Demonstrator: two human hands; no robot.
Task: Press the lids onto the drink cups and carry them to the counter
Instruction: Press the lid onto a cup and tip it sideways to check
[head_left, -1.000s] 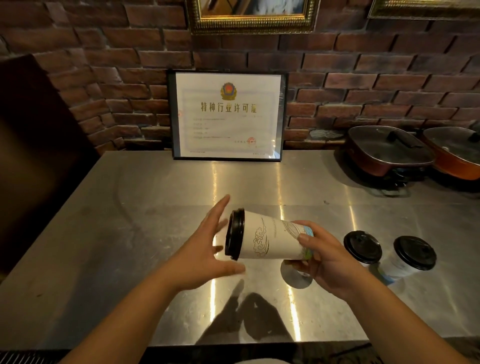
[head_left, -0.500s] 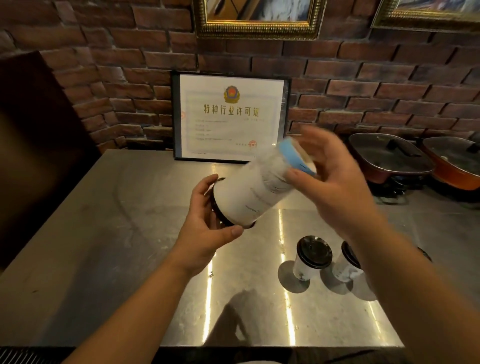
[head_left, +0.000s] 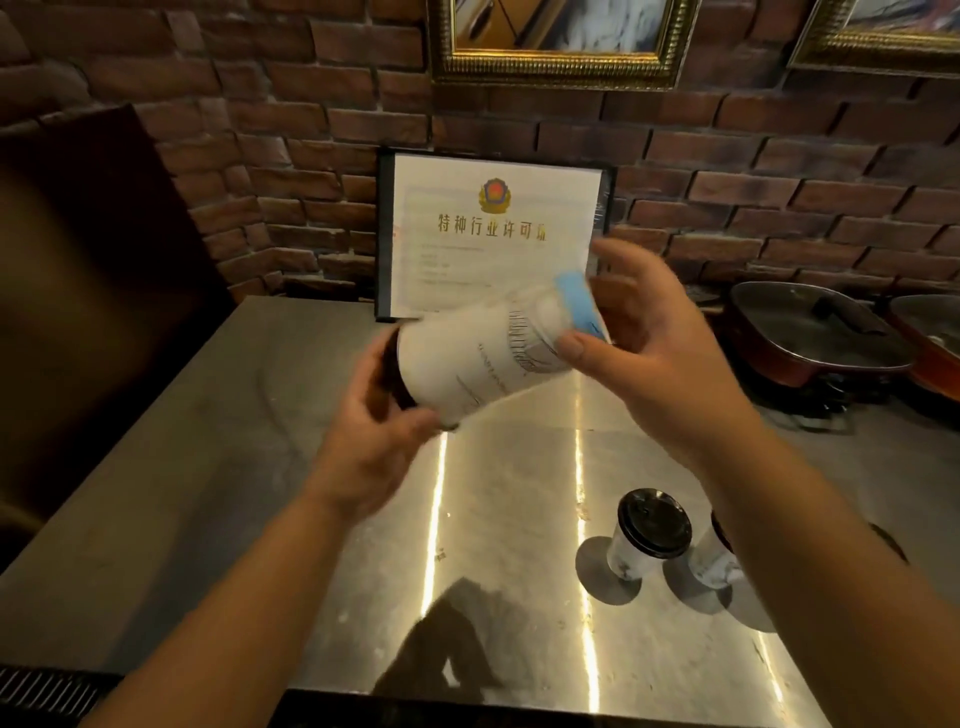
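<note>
- Two hands hold one white paper cup (head_left: 483, 358) in the air above the steel counter (head_left: 218, 467), tipped almost on its side, with its lidded end toward the person's left and its blue-banded base up and to the right.
- Left hand (head_left: 374, 441) is cupped round the black lid (head_left: 392, 371) end, thumb curled under the rim and fingers wrapped behind it, so it grips the lid and rim.
- Right hand (head_left: 654, 353) grips the base end, thumb pressed on the cup wall near the blue band, fingers curled behind it; the picture is blurred here.
- Two more paper cups stand upright on the counter below the right forearm: one lidded cup (head_left: 647, 535) in full view, and just beside it a second cup (head_left: 714, 558) partly hidden by the arm.
- Leaning against the brick wall (head_left: 208, 156) at the back of the counter is a framed licence (head_left: 493, 234) with gold Chinese characters.
- Two lidded electric pans (head_left: 810, 332) sit at the far right, side by side.
- Gold picture frames (head_left: 556, 73) hang on the wall above.
</note>
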